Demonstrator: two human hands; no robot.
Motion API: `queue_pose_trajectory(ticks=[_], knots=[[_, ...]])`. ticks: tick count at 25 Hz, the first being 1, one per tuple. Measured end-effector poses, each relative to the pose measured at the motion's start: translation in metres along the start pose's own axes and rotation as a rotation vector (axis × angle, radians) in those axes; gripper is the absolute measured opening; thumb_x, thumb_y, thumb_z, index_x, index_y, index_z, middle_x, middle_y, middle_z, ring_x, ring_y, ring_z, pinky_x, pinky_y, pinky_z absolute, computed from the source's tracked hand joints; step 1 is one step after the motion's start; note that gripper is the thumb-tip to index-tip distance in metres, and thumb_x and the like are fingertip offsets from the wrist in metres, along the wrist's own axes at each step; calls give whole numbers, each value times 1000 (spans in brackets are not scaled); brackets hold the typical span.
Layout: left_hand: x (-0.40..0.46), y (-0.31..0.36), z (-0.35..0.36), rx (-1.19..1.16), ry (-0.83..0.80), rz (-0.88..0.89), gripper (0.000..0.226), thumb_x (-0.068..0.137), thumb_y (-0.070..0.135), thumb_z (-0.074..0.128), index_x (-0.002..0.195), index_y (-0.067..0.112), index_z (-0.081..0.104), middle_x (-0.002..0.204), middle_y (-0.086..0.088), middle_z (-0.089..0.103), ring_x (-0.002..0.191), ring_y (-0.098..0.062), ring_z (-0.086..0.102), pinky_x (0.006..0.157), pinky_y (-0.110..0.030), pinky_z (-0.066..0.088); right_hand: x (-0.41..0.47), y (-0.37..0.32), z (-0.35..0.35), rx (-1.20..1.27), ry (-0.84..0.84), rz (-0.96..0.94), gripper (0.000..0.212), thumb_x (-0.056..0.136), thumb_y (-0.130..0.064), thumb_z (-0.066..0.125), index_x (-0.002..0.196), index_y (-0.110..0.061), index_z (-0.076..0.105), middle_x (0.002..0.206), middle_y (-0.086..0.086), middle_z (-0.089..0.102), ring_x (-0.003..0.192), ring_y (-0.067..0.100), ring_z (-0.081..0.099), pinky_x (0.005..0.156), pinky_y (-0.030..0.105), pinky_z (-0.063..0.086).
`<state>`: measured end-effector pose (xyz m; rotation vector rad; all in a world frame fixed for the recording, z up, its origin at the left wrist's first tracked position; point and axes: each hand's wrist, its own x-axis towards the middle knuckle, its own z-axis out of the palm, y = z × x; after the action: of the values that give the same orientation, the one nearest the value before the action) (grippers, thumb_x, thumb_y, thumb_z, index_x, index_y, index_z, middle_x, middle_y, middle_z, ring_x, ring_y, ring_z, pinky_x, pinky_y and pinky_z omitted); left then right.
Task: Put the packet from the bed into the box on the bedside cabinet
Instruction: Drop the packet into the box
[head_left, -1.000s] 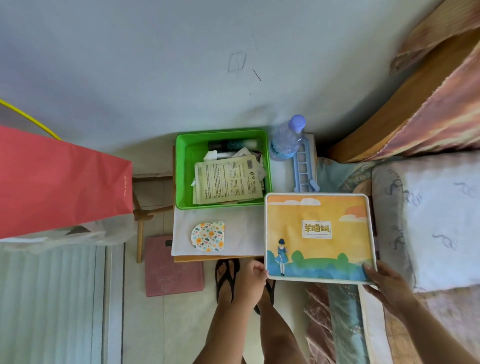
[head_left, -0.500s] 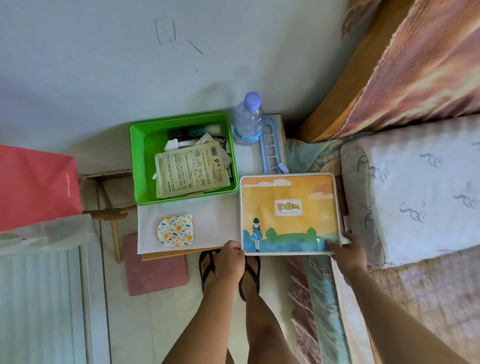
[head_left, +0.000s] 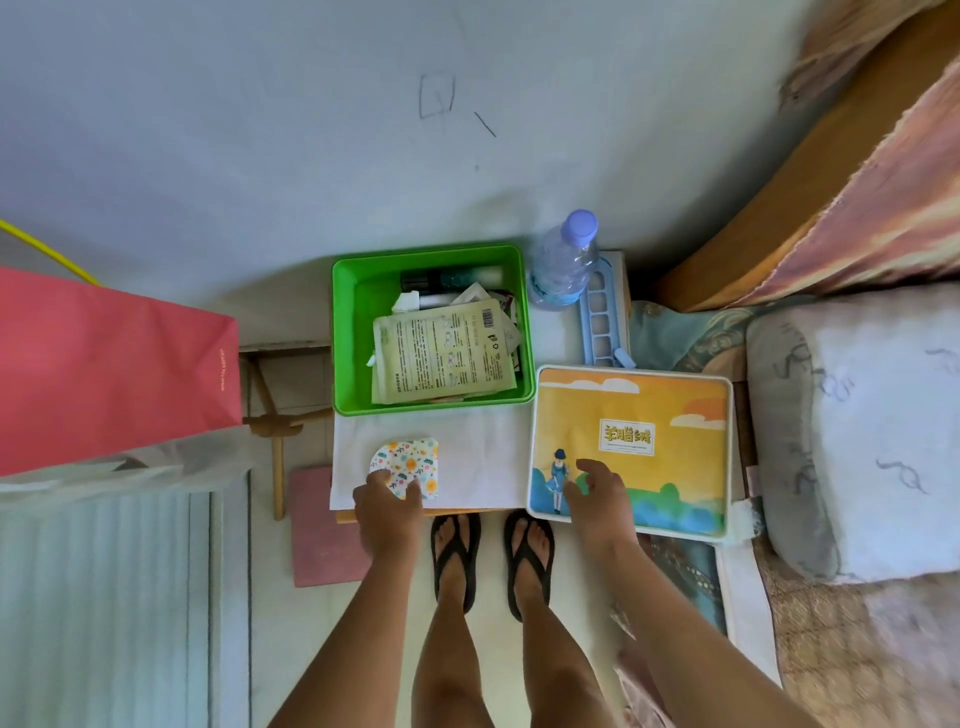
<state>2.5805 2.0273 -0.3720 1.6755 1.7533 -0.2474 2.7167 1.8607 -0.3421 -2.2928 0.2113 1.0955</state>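
Head view: both hands off packet (head_left: 631, 447) edges now, left hand (head_left: 389, 504) fingering floral pouch (head_left: 408, 465), right hand (head_left: 595, 493) spread on packet.

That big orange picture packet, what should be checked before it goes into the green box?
1. Flat orange illustrated packet within reach: ok, right hand rests on it.
2. Firm grip: not ok, fingers spread on top.
3. Left hand free: not ok, on small floral pouch.
4. Green plastic box open: ok.
5. Room inside: not ok, papers fill it.
6. Clear plastic water bottle safe from knocks: cannot tell.
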Motion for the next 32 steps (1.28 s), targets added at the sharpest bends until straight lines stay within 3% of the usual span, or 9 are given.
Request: queue_pose_trajectory(ticks=[5, 11, 13, 15, 17, 20, 23, 29, 32], knots=[[38, -6, -10, 176, -7, 38, 68, 73, 36, 76, 126, 8, 43, 129, -20, 48, 119, -37, 47, 90, -49, 46, 6, -23, 33, -168, -145, -50, 40, 91, -13, 48, 131, -15, 50, 133, 13, 52, 118, 28, 51, 89, 28, 41], [47, -2, 8, 149, -78, 5, 65, 66, 35, 80, 116, 10, 47, 118, -14, 56, 109, -35, 55, 91, -45, 41, 10, -32, 42, -359, -139, -133, 39, 92, -17, 45, 131, -19, 49, 133, 8, 52, 120, 28, 49, 98, 37, 45], [49, -5, 6, 46, -160, 7, 48, 71, 31, 77, 107, 7, 57, 110, -14, 63, 102, -34, 60, 91, -44, 46, 10, -35, 42, -421, -140, -151, 39, 92, -18, 43, 131, -19, 49, 132, 9, 52, 120, 28, 50, 97, 36, 44], [41, -8, -4, -167, -230, 47, 29, 75, 22, 74, 93, 4, 61, 99, -15, 68, 94, -34, 65, 76, -40, 54, 7, -38, 40, -484, -141, -165, 39, 92, -19, 42, 131, -19, 48, 133, 8, 51, 122, 27, 47, 98, 36, 42], [29, -6, -19, -330, -306, 88, 18, 80, 17, 71, 91, 8, 59, 96, -14, 68, 90, -28, 67, 60, -28, 52, 4, -41, 37, -551, -142, -171, 39, 93, -18, 41, 131, -20, 48, 134, 8, 50, 124, 26, 44, 101, 36, 39], [20, 17, -44, -460, -391, 201, 18, 82, 26, 69, 93, 15, 60, 95, -3, 70, 89, -18, 69, 58, -20, 53, -2, -47, 30, -578, -139, -159, 39, 93, -19, 40, 131, -21, 48, 135, 6, 50, 125, 25, 43, 103, 37, 39], [28, 59, -63, -593, -356, 260, 25, 85, 29, 65, 102, 12, 60, 96, 1, 68, 88, -12, 67, 52, -13, 53, -8, -53, 21, -650, -147, -164, 38, 94, -21, 38, 131, -22, 46, 135, 4, 49, 125, 23, 44, 100, 36, 40], [80, 127, -45, -544, -351, 126, 29, 94, 11, 50, 121, 0, 51, 113, -14, 57, 105, -32, 59, 58, -26, 54, 1, -53, 14, -687, -145, -175, 41, 94, -20, 35, 134, -23, 43, 134, 1, 50, 124, 20, 45, 100, 33, 39], [95, 133, -32, -370, -395, 118, 30, 94, 12, 50, 120, -2, 53, 123, -21, 59, 109, -37, 58, 78, -41, 55, 10, -51, 14, -713, -139, -170, 39, 94, -19, 36, 132, -21, 45, 133, 3, 50, 123, 21, 45, 99, 33, 41]])
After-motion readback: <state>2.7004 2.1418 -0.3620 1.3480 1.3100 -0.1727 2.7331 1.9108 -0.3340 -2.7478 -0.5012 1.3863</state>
